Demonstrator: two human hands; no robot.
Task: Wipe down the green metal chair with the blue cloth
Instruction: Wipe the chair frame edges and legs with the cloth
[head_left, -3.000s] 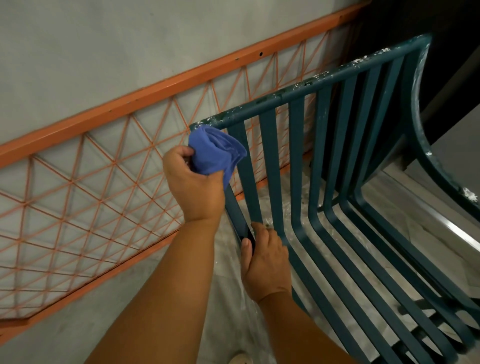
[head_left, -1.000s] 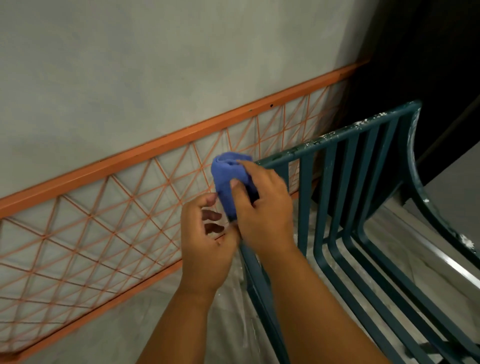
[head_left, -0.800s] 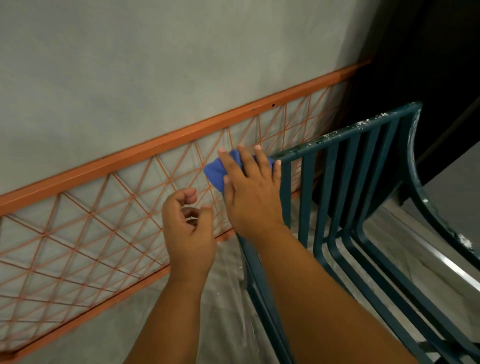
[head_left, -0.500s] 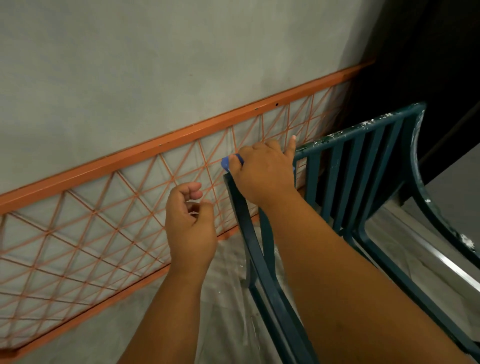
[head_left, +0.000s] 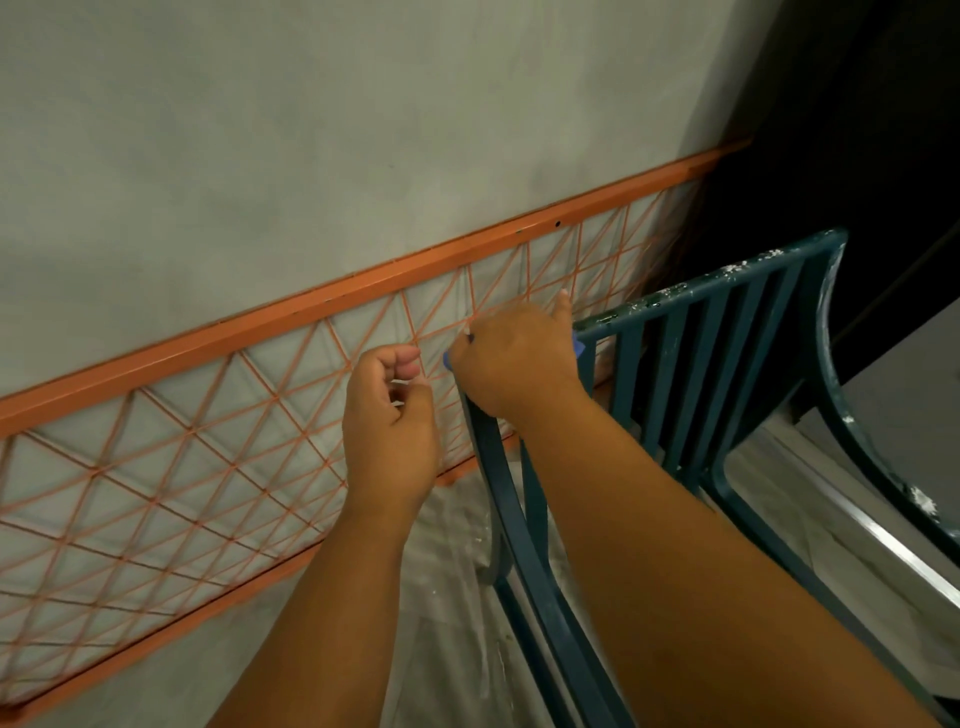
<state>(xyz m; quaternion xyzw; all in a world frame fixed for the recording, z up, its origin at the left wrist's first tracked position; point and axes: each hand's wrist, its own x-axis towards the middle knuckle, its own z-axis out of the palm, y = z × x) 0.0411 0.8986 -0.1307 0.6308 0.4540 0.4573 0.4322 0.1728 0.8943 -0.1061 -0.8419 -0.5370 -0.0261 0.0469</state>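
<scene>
Head view, right hand (head_left: 514, 358) hiding blue cloth (head_left: 575, 349)

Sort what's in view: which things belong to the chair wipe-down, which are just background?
Job:
- chair, top rail speckled white
- cloth, mostly hidden under the right hand at the rail's corner
- left hand, curled, off the chair

Background:
- orange lattice panel
- wall
- plastic sheet on the floor
</scene>
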